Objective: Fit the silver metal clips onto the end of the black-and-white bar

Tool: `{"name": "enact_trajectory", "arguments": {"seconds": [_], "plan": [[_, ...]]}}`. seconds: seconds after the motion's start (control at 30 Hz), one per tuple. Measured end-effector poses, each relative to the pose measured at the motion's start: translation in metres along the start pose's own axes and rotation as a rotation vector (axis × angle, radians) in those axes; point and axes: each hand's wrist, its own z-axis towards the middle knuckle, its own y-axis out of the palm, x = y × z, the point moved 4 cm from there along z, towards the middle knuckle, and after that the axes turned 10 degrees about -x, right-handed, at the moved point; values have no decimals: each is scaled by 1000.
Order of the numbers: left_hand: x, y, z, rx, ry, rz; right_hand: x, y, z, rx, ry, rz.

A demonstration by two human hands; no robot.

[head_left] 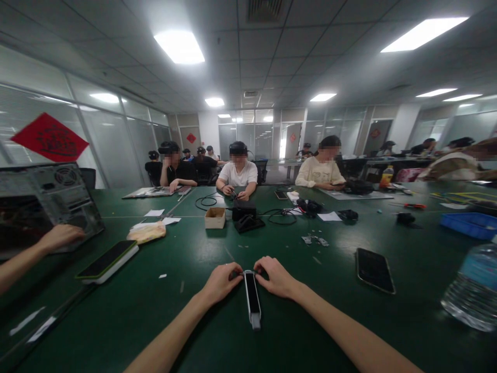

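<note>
A slim pen-shaped device (252, 295) with a long black screen, a pale frame and a grey tip lies lengthwise before me on the green table. My left hand (222, 282) is closed at its far left corner, thumb and forefinger pinched together. At the far right corner my right hand (276, 278) pinches in the same way, its fingers curled. Something thin and dark shows between the fingertips and the device's far end, too small to make out. The grey tip points toward me.
To the right are a phone (375, 270), a water bottle (476, 287) and a blue tray (469, 226). Grey scraps (315, 240) lie beyond my hands, near a small box (215, 218). Another person's hand (62, 237) touches an open computer case (77, 194) at left, near a green-edged phone (108, 259).
</note>
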Motion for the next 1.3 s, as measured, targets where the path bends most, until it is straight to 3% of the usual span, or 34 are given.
{"name": "enact_trajectory", "arguments": {"seconds": [1.3], "plan": [[9,-4,-3,-26,-23,78,-2,1,2,41,-57,-33]]}}
